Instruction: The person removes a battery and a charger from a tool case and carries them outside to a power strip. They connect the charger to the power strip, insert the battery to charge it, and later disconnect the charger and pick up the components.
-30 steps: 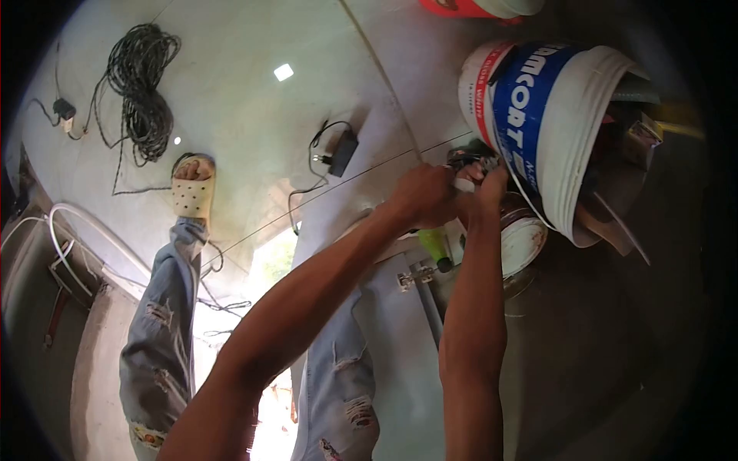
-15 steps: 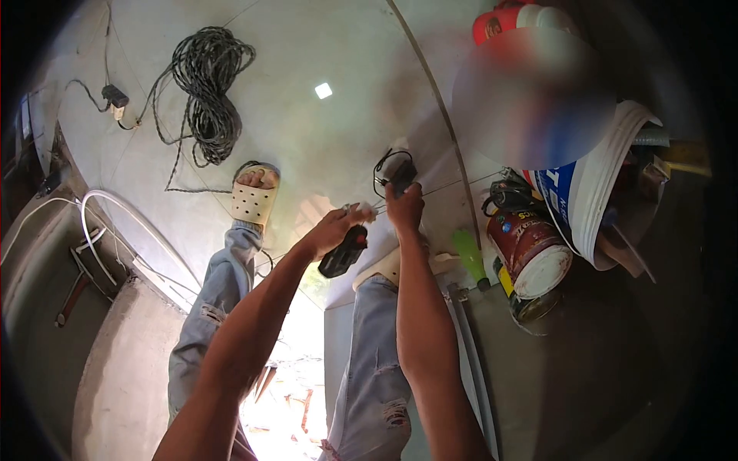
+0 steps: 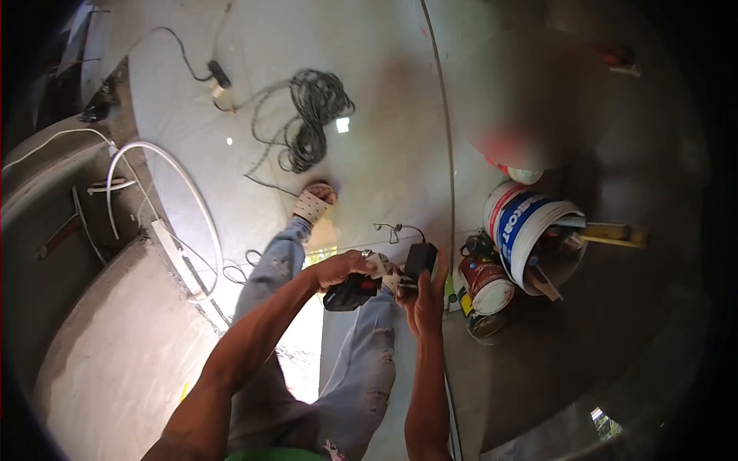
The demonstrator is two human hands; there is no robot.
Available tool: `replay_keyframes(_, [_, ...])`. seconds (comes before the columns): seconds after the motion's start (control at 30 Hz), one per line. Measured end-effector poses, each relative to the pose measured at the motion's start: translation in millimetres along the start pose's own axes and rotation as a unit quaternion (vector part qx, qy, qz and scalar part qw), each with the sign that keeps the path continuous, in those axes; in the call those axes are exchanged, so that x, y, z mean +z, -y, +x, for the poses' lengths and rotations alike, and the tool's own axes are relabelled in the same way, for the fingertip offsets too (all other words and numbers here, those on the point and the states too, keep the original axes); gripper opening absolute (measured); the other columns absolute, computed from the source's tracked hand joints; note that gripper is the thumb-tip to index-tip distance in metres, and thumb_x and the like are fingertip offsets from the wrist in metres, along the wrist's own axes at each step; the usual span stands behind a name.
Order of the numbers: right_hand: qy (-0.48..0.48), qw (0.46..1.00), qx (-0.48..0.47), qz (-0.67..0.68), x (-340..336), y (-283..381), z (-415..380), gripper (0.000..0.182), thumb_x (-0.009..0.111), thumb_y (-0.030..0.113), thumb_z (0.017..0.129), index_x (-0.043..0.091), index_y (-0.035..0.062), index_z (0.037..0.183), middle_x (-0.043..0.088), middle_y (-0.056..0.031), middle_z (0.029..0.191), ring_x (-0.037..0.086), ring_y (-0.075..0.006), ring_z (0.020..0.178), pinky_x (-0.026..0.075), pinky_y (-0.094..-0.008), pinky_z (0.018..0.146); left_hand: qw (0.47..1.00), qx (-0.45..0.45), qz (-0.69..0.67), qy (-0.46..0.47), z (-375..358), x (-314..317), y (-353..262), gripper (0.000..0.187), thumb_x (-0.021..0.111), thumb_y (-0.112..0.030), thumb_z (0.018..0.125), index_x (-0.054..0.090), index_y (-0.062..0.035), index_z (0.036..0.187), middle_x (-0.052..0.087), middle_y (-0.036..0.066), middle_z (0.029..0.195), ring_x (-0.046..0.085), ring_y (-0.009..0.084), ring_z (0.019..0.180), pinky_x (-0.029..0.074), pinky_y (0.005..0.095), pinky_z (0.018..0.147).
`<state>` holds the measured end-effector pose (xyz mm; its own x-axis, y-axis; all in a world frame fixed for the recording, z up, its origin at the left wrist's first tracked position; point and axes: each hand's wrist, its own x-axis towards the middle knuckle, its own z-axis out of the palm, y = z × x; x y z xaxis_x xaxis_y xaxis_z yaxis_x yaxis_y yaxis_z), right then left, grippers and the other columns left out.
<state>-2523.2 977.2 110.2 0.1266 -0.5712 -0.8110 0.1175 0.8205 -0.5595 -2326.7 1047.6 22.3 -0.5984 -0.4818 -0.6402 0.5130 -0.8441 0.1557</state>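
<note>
Over the pale tiled floor [image 3: 384, 165], between the person's knees and the cable coil [image 3: 317, 115], the two hands work close together. The left hand [image 3: 338, 269] is curled around a black block [image 3: 347, 295] with a red patch at one end; a small whitish piece [image 3: 377, 263] sits at its fingertips, too blurred to name. The right hand [image 3: 427, 301] holds a black adapter [image 3: 421, 260] upright, its fingers closed along the sides; how the far fingers press cannot be told. The adapter is just beside the block, and its thin cord [image 3: 413, 228] loops out above. Whether block and adapter touch is unclear.

To the right of the adapter stand a red-brown tin [image 3: 484, 278] with a whitish top and, just beside it, a tilted bucket [image 3: 521, 223] with a blue band, holding assorted pieces. A green bottle [image 3: 450, 290] shows behind the right hand. On the left, a white hose [image 3: 188, 180] curves by the step, and a black plug [image 3: 219, 74] lies near the coil.
</note>
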Motion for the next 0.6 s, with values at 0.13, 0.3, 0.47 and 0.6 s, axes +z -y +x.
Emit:
replay_keyframes(0.13, [0.043, 0.995, -0.03, -0.081, 79, 92, -80, 0.038, 0.048, 0.028, 0.1, 0.044, 0.0125, 0.135, 0.056, -0.0059, 0.089, 0.05, -0.0099, 0.054, 0.039, -0.0246, 0.041, 0.974, 0.157, 0.162, 0.011, -116, 59, -77, 0.046, 0.072, -0.029, 0.084, 0.062, -0.001, 0.12, 0.067, 0.005, 0.097, 0.059, 0.0109, 0.085, 0.049, 0.0251, 0.075])
replay_keyframes(0.3, [0.094, 0.966, -0.125, -0.207, 184, 194, -173, 0.043, 0.061, 0.031, 0.094, 0.05, 0.0069, 0.128, 0.057, -0.0017, 0.073, 0.05, -0.0069, 0.056, 0.038, -0.0232, 0.044, 0.939, 0.166, 0.302, -0.005, -255, 138, -175, 0.044, 0.076, -0.014, 0.083, 0.06, -0.0045, 0.123, 0.066, 0.002, 0.098, 0.058, 0.0105, 0.09, 0.047, 0.0241, 0.079])
replay_keyframes(0.47, [0.125, 0.883, -0.318, -0.322, 240, 246, -232, 0.04, 0.07, 0.027, 0.088, 0.058, 0.0054, 0.12, 0.062, -0.0022, 0.081, 0.054, -0.0067, 0.064, 0.043, -0.0236, 0.058, 0.868, 0.291, 0.402, -0.026, -343, 199, -224, 0.049, 0.076, -0.024, 0.083, 0.059, -0.0029, 0.125, 0.066, 0.001, 0.09, 0.057, 0.0098, 0.077, 0.048, 0.0266, 0.069])
replay_keyframes(0.6, [0.15, 0.813, -0.453, -0.333, 257, 276, -280, 0.04, 0.069, 0.024, 0.088, 0.06, 0.005, 0.122, 0.059, -0.0004, 0.075, 0.047, -0.004, 0.06, 0.038, -0.0215, 0.054, 0.844, 0.284, 0.451, -0.063, -389, 247, -234, 0.043, 0.075, -0.031, 0.085, 0.061, -0.0041, 0.115, 0.061, -0.001, 0.077, 0.052, 0.0087, 0.068, 0.042, 0.0255, 0.06])
